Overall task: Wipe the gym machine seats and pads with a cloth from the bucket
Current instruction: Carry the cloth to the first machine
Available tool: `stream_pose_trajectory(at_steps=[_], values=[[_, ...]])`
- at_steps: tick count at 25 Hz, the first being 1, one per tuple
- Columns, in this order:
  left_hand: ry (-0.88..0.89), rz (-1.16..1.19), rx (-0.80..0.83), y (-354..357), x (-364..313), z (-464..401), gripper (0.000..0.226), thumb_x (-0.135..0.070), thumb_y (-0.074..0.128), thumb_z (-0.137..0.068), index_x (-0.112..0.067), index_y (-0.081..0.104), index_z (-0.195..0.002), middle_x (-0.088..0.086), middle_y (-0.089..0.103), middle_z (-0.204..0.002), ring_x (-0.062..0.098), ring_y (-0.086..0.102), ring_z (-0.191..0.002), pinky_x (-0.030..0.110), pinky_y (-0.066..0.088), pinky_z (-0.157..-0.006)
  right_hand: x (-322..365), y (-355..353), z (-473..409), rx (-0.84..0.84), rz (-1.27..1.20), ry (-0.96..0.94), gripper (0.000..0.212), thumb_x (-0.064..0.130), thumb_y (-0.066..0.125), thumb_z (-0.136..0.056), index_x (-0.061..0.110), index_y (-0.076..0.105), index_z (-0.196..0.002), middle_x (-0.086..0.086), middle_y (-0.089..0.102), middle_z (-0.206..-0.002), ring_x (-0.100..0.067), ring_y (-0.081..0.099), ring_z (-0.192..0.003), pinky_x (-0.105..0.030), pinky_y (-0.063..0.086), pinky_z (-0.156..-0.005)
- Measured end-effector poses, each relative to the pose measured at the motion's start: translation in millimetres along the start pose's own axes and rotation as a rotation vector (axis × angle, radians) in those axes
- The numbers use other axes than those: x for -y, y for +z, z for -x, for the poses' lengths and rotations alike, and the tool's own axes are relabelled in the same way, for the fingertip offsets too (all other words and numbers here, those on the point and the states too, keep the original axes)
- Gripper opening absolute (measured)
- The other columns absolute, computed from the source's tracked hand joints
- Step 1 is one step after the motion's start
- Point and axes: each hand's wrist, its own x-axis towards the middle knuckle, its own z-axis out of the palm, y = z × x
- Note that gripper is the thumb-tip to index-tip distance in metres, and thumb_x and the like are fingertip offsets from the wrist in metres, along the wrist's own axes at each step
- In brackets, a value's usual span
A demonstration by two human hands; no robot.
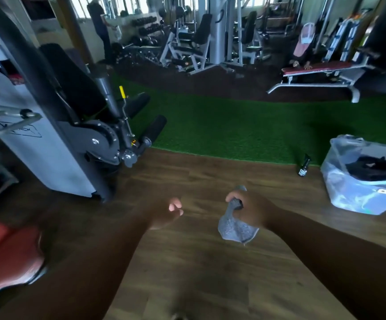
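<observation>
1. Cloth: grey, bunched at the top inside the right hand, fingers curled round it; loose end hanging below the fist, long axis running downward toward the wooden floor.
2. Left hand: just left of the cloth-holding hand, apart from it, holding nothing; fingers loosely bent, blurred, so exact pose hard to read.
3. Gym machine: up and to the left of both hands, nearer the left hand than the right.
4. Black roller pad: sticking out of the machine on the side toward the hands, long axis slanting up and to the right, free end pointing away toward the green turf.
5. Dark seat and back pad: further up-left, beyond the roller, partly hidden by the frame.
6. Judged relation for the coming move: cloth to travel up and left across the left hand's line to reach the roller first; wiping probably best along that slanted axis.
7. Clear plastic bucket: right of the right hand, well apart, dark things inside; small dark bottle just beside it.
</observation>
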Motion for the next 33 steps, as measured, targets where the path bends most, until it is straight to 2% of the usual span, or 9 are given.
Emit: stream_pose_trajectory(at_steps=[5, 7, 12, 14, 18, 22, 27, 33], values=[[0.006, -0.017, -0.015, -39, 15, -129, 0.037, -0.056, 0.058, -0.088, -0.036, 0.065, -0.119, -0.016, 0.068, -0.11, 0.009, 0.062, -0.101, 0.032, 0.049, -0.093, -11, -44, -125, 0.009, 0.01, -0.017, 0.031, 0.021, 0.059, -0.091, 0.035, 0.057, -0.119, 0.004, 0.062, -0.099, -0.024, 0.068, -0.083, -0.029, 0.046, -0.061], [0.032, -0.02, -0.015, -57, 20, -190, 0.035, -0.054, 0.058, -0.09, -0.035, 0.065, -0.119, -0.015, 0.068, -0.11, 0.01, 0.062, -0.102, 0.031, 0.049, -0.093, -15, -64, -181, -0.003, 0.017, -0.003, 0.031, 0.021, 0.06, -0.09, 0.035, 0.058, -0.117, 0.003, 0.062, -0.099, -0.025, 0.068, -0.083, -0.029, 0.047, -0.062], [0.103, -0.061, 0.037, -108, 31, -346, 0.038, -0.057, 0.055, -0.09, -0.036, 0.064, -0.12, -0.014, 0.069, -0.11, 0.013, 0.063, -0.1, 0.034, 0.051, -0.091, -26, -124, -313, -0.039, 0.033, 0.082, 0.03, 0.021, 0.059, -0.087, 0.037, 0.059, -0.113, 0.007, 0.059, -0.1, -0.011, 0.058, -0.084, -0.029, 0.046, -0.069], [0.122, -0.076, 0.064, -127, 28, -403, 0.038, -0.058, 0.054, -0.09, -0.037, 0.064, -0.12, -0.013, 0.07, -0.111, 0.012, 0.064, -0.099, 0.037, 0.052, -0.091, -39, -148, -360, -0.053, 0.017, 0.108, 0.03, 0.021, 0.06, -0.087, 0.037, 0.059, -0.112, 0.006, 0.06, -0.099, -0.01, 0.059, -0.082, -0.027, 0.047, -0.067], [0.135, -0.051, 0.075, -158, 16, -511, 0.038, -0.054, 0.056, -0.092, -0.033, 0.064, -0.123, -0.011, 0.069, -0.113, 0.01, 0.062, -0.097, 0.034, 0.051, -0.088, -72, -198, -450, -0.031, -0.003, 0.127, 0.028, 0.019, 0.06, -0.088, 0.037, 0.06, -0.111, 0.006, 0.061, -0.096, -0.014, 0.064, -0.079, -0.032, 0.054, -0.069], [0.069, -0.03, 0.056, -182, 3, -618, 0.037, -0.051, 0.055, -0.094, -0.032, 0.062, -0.125, -0.011, 0.067, -0.115, 0.011, 0.061, -0.098, 0.033, 0.051, -0.087, -107, -256, -560, 0.0, 0.027, 0.009, 0.026, 0.015, 0.058, -0.091, 0.03, 0.059, -0.113, 0.004, 0.059, -0.092, -0.014, 0.063, -0.068, -0.028, 0.049, -0.054], [-0.037, 0.04, -0.001, -213, -2, -721, 0.03, -0.05, 0.055, -0.095, -0.036, 0.063, -0.121, -0.015, 0.065, -0.114, 0.009, 0.061, -0.103, 0.033, 0.052, -0.089, -127, -335, -691, 0.079, 0.105, -0.065, 0.028, 0.017, 0.055, -0.093, 0.03, 0.056, -0.119, 0.003, 0.059, -0.091, -0.014, 0.056, -0.057, -0.025, 0.04, -0.046], [-0.151, 0.071, -0.054, -258, 47, -819, 0.028, -0.056, 0.054, -0.093, -0.041, 0.063, -0.115, -0.022, 0.063, -0.105, 0.004, 0.061, -0.099, 0.036, 0.053, -0.089, -104, -382, -841, 0.165, 0.109, -0.135, 0.031, 0.016, 0.053, -0.095, 0.028, 0.056, -0.124, 0.001, 0.059, -0.096, -0.011, 0.055, -0.06, -0.019, 0.037, -0.042]])
